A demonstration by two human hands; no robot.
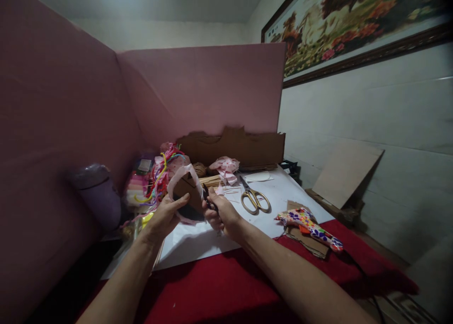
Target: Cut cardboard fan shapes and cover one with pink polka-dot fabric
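Note:
My left hand [163,217] grips a brown cardboard piece [187,188] wrapped in a loop of pale pink fabric strip [177,177], thumb stretched over its edge. My right hand [220,214] is closed round a small dark tool [206,197], probably small scissors, whose tip touches the cardboard piece. Both hands hover above a white sheet [198,241] on the red tablecloth [226,286].
Gold-handled scissors [254,199] lie on the white sheet to the right. A flower-patterned glue gun [309,224] rests on cardboard scraps. Colourful pipe cleaners [160,175], dotted fabric [225,167], sticks and a purple container [97,192] crowd the left and back. Pink boards [198,88] wall the table.

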